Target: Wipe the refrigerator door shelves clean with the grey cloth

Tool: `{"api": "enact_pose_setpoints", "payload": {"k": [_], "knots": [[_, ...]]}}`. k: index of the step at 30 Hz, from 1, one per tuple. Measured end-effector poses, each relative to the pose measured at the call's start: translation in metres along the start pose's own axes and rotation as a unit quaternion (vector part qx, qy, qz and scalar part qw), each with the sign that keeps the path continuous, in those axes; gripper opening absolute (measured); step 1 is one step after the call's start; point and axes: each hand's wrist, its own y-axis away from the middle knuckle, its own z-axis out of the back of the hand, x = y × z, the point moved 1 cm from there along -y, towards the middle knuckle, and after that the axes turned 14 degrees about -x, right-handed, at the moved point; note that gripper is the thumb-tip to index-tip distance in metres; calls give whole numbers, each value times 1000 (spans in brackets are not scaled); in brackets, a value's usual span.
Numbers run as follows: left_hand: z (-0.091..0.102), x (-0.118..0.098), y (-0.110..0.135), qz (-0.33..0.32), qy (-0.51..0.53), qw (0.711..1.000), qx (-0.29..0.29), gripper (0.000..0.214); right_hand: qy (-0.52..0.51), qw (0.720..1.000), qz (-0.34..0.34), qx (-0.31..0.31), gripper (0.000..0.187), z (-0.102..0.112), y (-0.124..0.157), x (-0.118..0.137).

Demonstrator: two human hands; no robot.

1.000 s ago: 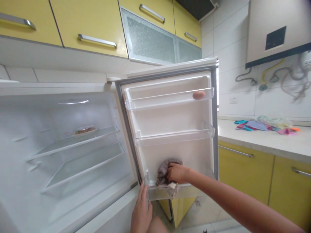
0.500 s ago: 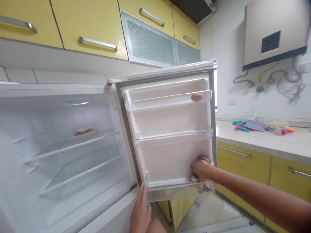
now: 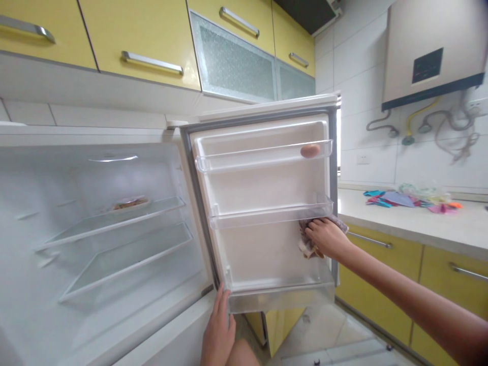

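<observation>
The refrigerator door (image 3: 263, 254) stands wide open, with clear plastic shelves on its white inner face. My right hand (image 3: 326, 236) is closed on a bunched greyish-brown cloth (image 3: 307, 239), pressed to the door's right side just under the middle door shelf (image 3: 263, 217). Down at the door's lower hinge-side corner, my left hand (image 3: 220, 325) grips the edge beside the bottom door shelf (image 3: 282, 299), its fingers pointing up. A brown egg (image 3: 310, 151) sits at the right end of the top door shelf (image 3: 247, 158).
At left, the fridge interior holds glass shelves (image 3: 125, 259) and a wrapped food tray (image 3: 131, 203). Colourful cloths (image 3: 400, 198) and clear plastic lie on the counter (image 3: 419, 223) at right. Yellow cabinets (image 3: 141, 35) hang above; a water heater (image 3: 434, 56) is on the wall.
My right hand and the cloth have moved up the door's right side, from the bottom shelf to just below the middle shelf. My left hand stays at the lower corner.
</observation>
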Motion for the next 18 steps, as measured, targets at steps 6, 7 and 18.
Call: {"api": "enact_pose_setpoints", "payload": {"k": [6,7,18], "knots": [[1,0,1,-4,22,1000,12,60,-104,994,0,40,19,-45,22,22],[1,1,1,-3,24,1000,11,61,-122,991,-7,53,21,-52,23,27],[-5,6,2,-5,7,1000,-4,62,-312,916,-181,176,23,-125,8,103]]}}
